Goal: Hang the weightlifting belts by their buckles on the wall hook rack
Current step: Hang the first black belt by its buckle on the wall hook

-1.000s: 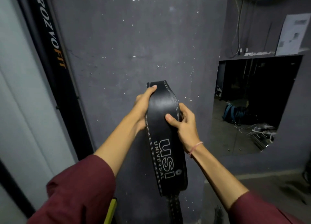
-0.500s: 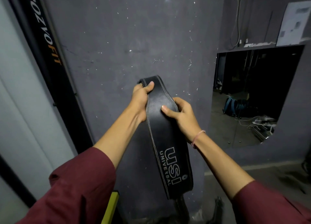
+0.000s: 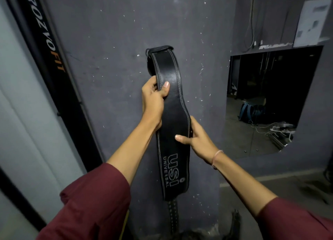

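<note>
A black leather weightlifting belt (image 3: 173,124) is held upright against a dark grey wall (image 3: 111,46), its folded top end raised well above both hands. The left hand (image 3: 155,99) is clamped on the belt's left edge high up, thumb pressed across the face, probably to lift and steer the upper end toward a hook. The right hand (image 3: 196,140) pinches the right edge lower down, seemingly to keep the wide part from swinging. No hook or buckle is clearly visible; the top fold hides whatever lies behind it. The belt's face reads "USI UNIVERSAL" in pale lettering. A black vertical banner (image 3: 46,46) at the left shows partial text ending in "FIT" in orange.
</note>
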Demonstrator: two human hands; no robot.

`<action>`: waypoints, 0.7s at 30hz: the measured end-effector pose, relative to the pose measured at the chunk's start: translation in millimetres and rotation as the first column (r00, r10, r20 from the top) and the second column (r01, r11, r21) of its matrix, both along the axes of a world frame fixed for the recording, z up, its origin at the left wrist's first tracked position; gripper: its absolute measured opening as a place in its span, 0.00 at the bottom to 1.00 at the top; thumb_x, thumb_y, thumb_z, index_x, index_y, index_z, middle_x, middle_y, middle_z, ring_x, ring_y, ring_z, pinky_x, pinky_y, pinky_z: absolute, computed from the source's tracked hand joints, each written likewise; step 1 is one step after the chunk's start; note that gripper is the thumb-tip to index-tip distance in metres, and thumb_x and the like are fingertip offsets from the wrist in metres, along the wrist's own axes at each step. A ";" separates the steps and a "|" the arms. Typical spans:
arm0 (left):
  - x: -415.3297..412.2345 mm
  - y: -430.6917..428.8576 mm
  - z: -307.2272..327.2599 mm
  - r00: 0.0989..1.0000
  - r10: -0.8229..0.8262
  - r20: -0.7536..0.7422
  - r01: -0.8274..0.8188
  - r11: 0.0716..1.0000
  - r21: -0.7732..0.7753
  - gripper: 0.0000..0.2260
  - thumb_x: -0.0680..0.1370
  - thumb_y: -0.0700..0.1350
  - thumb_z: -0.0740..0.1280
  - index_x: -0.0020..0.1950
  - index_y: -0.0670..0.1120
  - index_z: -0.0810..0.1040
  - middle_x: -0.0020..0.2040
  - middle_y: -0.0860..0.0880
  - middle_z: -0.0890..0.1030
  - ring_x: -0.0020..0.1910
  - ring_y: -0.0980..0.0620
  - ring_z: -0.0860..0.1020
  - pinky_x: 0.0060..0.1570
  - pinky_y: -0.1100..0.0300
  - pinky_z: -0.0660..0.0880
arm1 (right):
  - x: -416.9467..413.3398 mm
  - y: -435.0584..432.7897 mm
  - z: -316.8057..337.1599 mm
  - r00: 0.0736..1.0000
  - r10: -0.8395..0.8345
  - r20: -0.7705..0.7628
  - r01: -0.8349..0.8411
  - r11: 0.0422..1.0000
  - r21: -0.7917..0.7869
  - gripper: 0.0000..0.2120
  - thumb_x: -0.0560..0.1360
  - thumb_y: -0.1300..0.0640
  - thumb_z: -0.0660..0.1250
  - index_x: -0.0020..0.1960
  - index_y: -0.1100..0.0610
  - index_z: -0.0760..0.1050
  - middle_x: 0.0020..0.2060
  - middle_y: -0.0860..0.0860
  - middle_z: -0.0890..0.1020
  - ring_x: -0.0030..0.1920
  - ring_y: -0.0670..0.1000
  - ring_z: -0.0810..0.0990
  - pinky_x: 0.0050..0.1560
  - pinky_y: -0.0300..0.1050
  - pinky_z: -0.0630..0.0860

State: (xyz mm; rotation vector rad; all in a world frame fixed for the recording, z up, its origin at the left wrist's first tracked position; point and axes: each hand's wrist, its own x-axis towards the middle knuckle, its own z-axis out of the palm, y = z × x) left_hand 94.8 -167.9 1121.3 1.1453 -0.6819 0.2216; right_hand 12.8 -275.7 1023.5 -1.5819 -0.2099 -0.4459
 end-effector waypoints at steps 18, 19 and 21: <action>-12.8 -11.6 0.1 0.987 0.070 -0.144 -0.030 0.963 0.268 0.26 0.81 0.66 0.53 0.62 0.47 0.74 0.60 0.50 0.80 0.60 0.52 0.78 0.64 0.52 0.74 | 20.9 12.3 91.3 0.954 -0.218 0.207 0.179 0.965 0.192 0.09 0.77 0.71 0.62 0.56 0.64 0.71 0.45 0.57 0.81 0.46 0.53 0.80 0.50 0.50 0.78; -9.3 -11.8 11.4 0.986 0.055 -0.158 -0.020 0.976 0.218 0.30 0.79 0.69 0.55 0.64 0.45 0.76 0.60 0.47 0.82 0.60 0.49 0.80 0.65 0.49 0.75 | 19.8 12.4 89.7 0.954 -0.209 0.215 0.173 0.969 0.176 0.10 0.77 0.72 0.62 0.57 0.65 0.72 0.46 0.57 0.81 0.46 0.53 0.80 0.51 0.50 0.78; -5.4 -9.5 28.9 0.984 -0.002 -0.176 0.019 0.995 0.097 0.28 0.82 0.62 0.58 0.62 0.38 0.78 0.52 0.43 0.84 0.51 0.46 0.83 0.56 0.50 0.80 | 18.1 10.7 89.0 0.958 -0.189 0.217 0.155 0.974 0.164 0.11 0.77 0.72 0.62 0.59 0.67 0.72 0.47 0.58 0.81 0.47 0.54 0.79 0.53 0.51 0.77</action>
